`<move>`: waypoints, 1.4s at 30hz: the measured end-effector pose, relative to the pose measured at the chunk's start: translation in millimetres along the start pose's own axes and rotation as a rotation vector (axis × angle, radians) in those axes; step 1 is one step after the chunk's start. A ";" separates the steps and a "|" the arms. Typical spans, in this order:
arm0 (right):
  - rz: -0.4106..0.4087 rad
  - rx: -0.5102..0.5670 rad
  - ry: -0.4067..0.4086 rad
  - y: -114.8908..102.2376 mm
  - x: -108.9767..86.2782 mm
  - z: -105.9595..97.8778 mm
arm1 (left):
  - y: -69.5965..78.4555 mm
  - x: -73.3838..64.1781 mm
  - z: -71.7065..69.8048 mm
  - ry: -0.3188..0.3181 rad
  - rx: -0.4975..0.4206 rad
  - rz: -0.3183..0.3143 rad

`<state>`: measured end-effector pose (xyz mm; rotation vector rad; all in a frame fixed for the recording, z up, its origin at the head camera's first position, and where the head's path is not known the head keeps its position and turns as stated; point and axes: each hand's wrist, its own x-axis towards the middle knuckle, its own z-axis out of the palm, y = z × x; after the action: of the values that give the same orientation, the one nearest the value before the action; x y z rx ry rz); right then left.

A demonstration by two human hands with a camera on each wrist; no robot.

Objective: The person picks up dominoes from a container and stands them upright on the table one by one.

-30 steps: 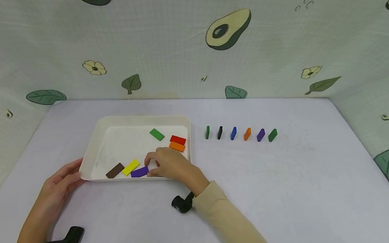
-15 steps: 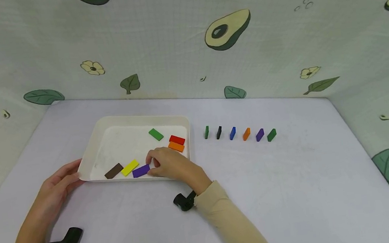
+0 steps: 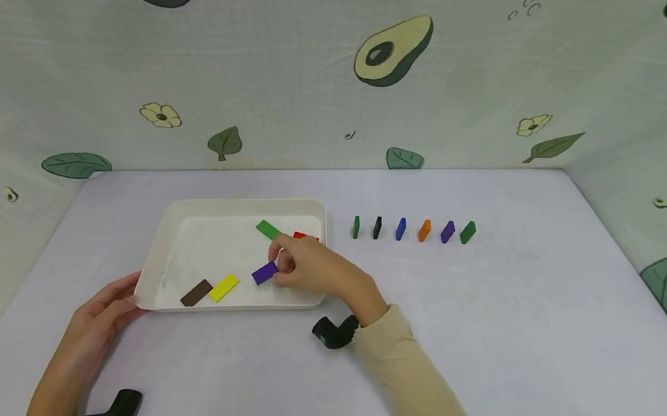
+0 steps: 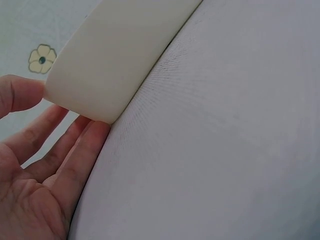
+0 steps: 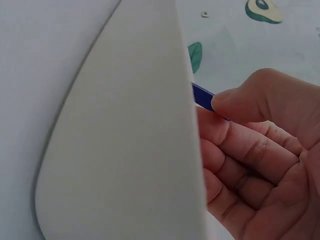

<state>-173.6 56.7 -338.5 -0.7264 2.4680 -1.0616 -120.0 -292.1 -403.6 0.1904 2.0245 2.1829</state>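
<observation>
My right hand (image 3: 309,265) pinches a plain purple domino (image 3: 264,273) between thumb and fingers, over the right part of a white tray (image 3: 233,207). In the right wrist view the thumb lies on the purple domino (image 5: 202,96), partly hidden behind the tray wall (image 5: 125,130). My left hand (image 3: 100,316) touches the tray's near left corner from outside. The left wrist view shows its thumb at the rim and its fairly straight fingers against the wall (image 4: 110,65). Inside the tray lie a brown domino (image 3: 197,293), a yellow domino (image 3: 224,288), a green domino (image 3: 267,229) and a partly covered red domino (image 3: 298,235).
Right of the tray, several dominoes stand on edge in a row, from a green one (image 3: 356,227) through a blue one (image 3: 401,229) to another green one (image 3: 468,232). A white cloth (image 3: 510,325) covers the table. A patterned curtain (image 3: 291,67) hangs behind.
The right hand has drawn the purple domino from beside the yellow one to the right and away from the near wall; it now covers the orange domino. The left hand stays at the corner.
</observation>
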 end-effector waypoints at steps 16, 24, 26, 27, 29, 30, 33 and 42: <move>0.041 -0.001 0.144 8.8 -25.0 -41.0 | -0.3 0.9 2.0 0.006 -0.004 -0.003; 0.111 0.022 0.218 15.4 -46.1 -65.7 | -1.0 2.0 0.7 -0.028 -0.047 0.027; 0.124 0.022 0.237 17.4 -51.1 -70.0 | -1.2 2.1 0.3 -0.026 -0.046 0.027; 0.127 0.018 0.247 18.5 -53.4 -72.0 | -1.3 2.1 0.1 -0.025 -0.045 0.026; 0.134 0.018 0.264 21.1 -57.5 -74.9 | -1.4 1.8 -0.2 -0.024 -0.044 0.024; 0.139 0.022 0.273 22.1 -59.2 -76.1 | -1.5 1.6 -0.4 -0.023 -0.043 0.022; 0.152 0.026 0.290 25.3 -64.0 -77.9 | -2.3 0.6 -0.8 -0.024 -0.038 0.021; 0.222 -0.001 0.289 32.8 -70.9 -81.3 | -3.6 -0.5 -0.3 -0.009 -0.015 0.026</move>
<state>-167.9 163.0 -301.4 -0.3032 2.7107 -1.1471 -119.4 -292.2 -407.2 0.2254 2.0111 2.2080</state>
